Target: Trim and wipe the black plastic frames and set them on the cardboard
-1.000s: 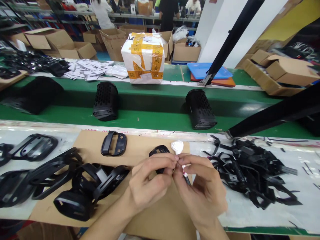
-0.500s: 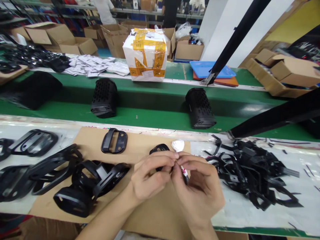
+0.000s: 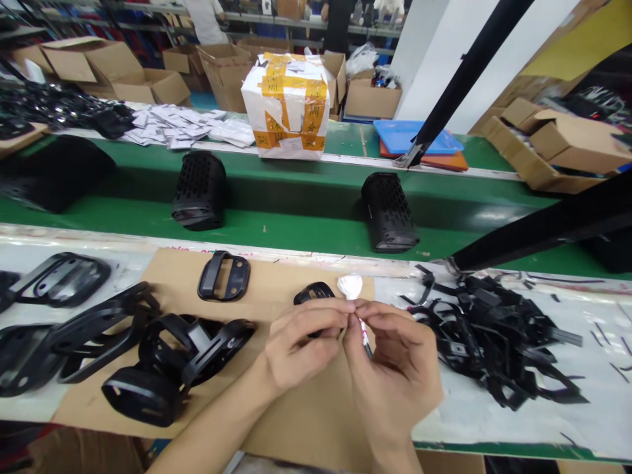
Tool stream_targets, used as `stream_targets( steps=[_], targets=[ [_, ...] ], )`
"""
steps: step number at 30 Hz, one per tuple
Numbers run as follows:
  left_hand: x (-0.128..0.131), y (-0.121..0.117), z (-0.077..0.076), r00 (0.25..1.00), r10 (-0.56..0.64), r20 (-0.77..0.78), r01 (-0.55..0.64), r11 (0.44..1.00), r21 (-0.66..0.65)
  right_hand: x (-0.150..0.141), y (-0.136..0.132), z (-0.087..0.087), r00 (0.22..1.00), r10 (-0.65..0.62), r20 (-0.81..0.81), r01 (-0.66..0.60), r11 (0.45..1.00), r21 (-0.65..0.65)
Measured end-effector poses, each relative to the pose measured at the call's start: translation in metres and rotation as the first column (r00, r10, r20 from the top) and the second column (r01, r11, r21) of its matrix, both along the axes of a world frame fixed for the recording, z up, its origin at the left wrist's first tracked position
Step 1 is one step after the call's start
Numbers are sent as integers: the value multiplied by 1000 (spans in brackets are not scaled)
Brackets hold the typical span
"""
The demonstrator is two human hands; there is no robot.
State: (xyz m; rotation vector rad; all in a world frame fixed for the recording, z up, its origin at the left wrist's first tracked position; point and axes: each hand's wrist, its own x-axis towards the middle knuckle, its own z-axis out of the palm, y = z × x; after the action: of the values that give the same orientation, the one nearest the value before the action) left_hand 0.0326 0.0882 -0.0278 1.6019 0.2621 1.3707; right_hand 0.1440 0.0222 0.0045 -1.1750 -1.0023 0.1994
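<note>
My left hand [image 3: 306, 342] and my right hand [image 3: 395, 365] meet fingertip to fingertip above the cardboard sheet [image 3: 291, 421]. Both are pinched closed; whatever lies between the tips is too small to make out. Behind the fingers, partly covered, is a black oval plastic part [image 3: 316, 289]. Beside it shows a white wrapped lump [image 3: 350, 285], with a thin pen-like stick [image 3: 365, 339] partly visible below it. Another black plastic part with a raised bar [image 3: 224, 276] lies farther left on the cardboard. Several similar black parts [image 3: 172, 359] are heaped left of my left hand.
To the right lies a pile of black strips and scraps [image 3: 498, 336]. Black perforated housings [image 3: 200, 191] stand on the green conveyor [image 3: 296, 224]. Beyond it are a taped white box [image 3: 286, 108] and blue trays [image 3: 415, 136]. A black slanted post [image 3: 464, 85] rises at right.
The hands keep their pinch, the fingertips shifted very slightly. The view has moved a little, and the housings on the conveyor sit slightly farther left.
</note>
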Motion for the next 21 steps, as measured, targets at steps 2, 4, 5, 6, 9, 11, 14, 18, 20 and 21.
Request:
stream_targets(
  steps=[2,4,5,6,9,11,14,18,20,21],
  targets=[
    [4,1,-2,1000,12,11,-12,1000,22,0,0,-3,999,-18,-27,17,999,-35],
    [8,3,-4,1000,24,9,-24,998,50,2,0,-7,998,-35,-50,32,997,-70],
    [10,3,-5,999,34,9,-34,997,66,2,0,-9,997,-45,-58,40,995,-90],
    [11,4,-6,999,46,10,-47,996,79,3,1,-10,996,-54,-65,46,992,-114],
    [15,6,-8,997,77,18,-79,992,102,4,2,-14,993,-87,-80,72,982,-172],
    [17,7,-9,996,86,16,-88,990,109,3,2,-14,989,-118,-92,98,976,-193],
    [17,7,-10,996,91,4,-91,989,117,0,3,-11,979,-173,-111,148,967,-206],
    [17,8,-11,995,104,-12,-101,985,141,-6,5,-10,971,-205,-120,178,962,-208],
    [18,9,-11,993,121,-13,-117,982,149,-7,5,-10,973,-198,-117,169,962,-216],
    [19,10,-11,991,135,-7,-132,978,163,-8,4,-11,975,-190,-118,161,963,-216]
  ],
)
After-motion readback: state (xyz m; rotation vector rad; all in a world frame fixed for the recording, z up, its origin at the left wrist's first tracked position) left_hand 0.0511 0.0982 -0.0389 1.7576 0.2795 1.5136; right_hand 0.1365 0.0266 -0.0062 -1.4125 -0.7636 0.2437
